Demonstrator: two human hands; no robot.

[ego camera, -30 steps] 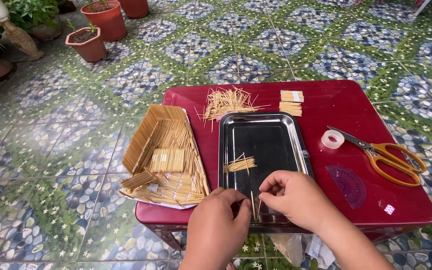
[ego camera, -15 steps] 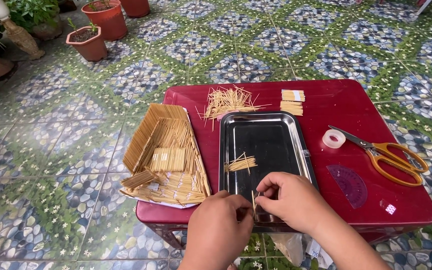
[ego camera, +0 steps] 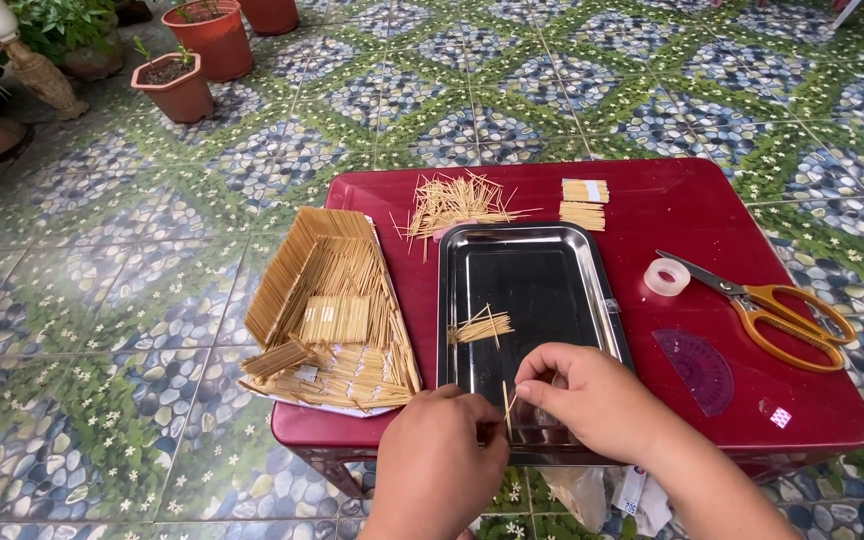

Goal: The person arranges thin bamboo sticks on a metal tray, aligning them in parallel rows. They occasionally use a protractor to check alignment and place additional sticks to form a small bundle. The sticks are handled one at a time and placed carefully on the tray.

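Head view: red table [ego camera: 652,215] on patterned pebble floor, terracotta pots [ego camera: 214,35] top left. Steel tray [ego camera: 532,270] sits mid-table. Both hands over its near end. Right hand [ego camera: 592,400] has thumb + forefinger pressed together, pinching a thin stick [ego camera: 505,405] held roughly upright; other fingers curled. Left hand [ego camera: 437,465] is loosely fisted, fingertips closing on the same stick from the left; exact contact hard to tell. Small stick bundle [ego camera: 479,326] lies in the tray, just beyond the hands.

Packages/labels: white tape roll [ego camera: 666,277] right of tray, orange-handled scissors [ego camera: 777,310] beside it, purple protractor [ego camera: 697,365] nearer the front edge, small white square tag [ego camera: 779,417] at the front right corner. Two short taped stick packs [ego camera: 584,203] at the far edge, loose stick pile [ego camera: 457,200] left of them. Tan stick-built panel [ego camera: 327,300] lies on white paper, left of tray.

Vs 0.5 s ago: hands in nearly the same spot, stick a bit more upright; rest unchanged.
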